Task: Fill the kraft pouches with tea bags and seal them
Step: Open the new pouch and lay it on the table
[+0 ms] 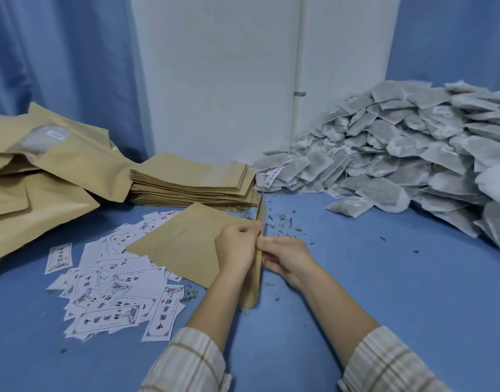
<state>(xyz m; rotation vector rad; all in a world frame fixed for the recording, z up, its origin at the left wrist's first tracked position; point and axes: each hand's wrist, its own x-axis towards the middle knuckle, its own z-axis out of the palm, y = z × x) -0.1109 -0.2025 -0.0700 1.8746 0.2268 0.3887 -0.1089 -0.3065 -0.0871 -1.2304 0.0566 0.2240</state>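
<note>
Head camera looks down at both hands meeting over the blue table (pixel 356 278). The left hand (pixel 236 247) and the right hand (pixel 285 257) each pinch one kraft pouch (pixel 258 222), held on edge between them, probably to pull its mouth apart for filling. A second pouch (pixel 183 239) lies flat just beside it. The tea bags (pixel 398 154) are piled at the right, within reach; the flat pouch stack (pixel 192 182) waits behind, filled pouches (pixel 45 154) at the left, printed labels (pixel 115 292) in front.
</note>
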